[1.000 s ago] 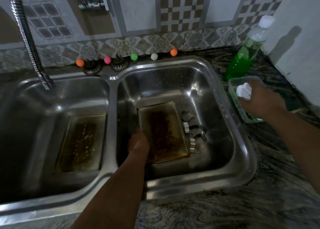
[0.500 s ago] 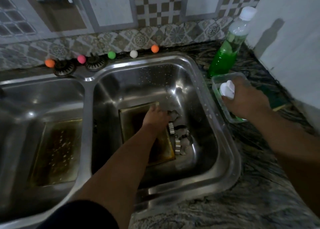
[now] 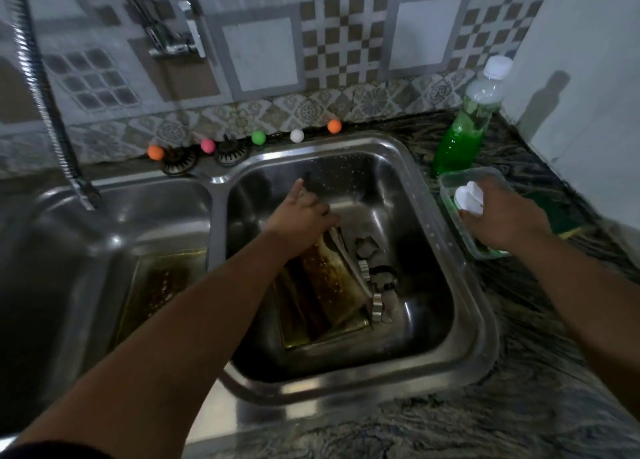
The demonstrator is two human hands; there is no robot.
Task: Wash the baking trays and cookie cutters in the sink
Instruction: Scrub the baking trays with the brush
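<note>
Two bare forearms enter from the lower edge, each ending in a bare hand: the left hand (image 3: 300,212) and the right hand (image 3: 502,216). No rings, watch, bracelets or gloves show on either wrist or on the fingers (image 3: 297,187). A dark sleeve (image 3: 52,451) covers the left upper arm at the lower left corner; the right arm shows no sleeve.
</note>
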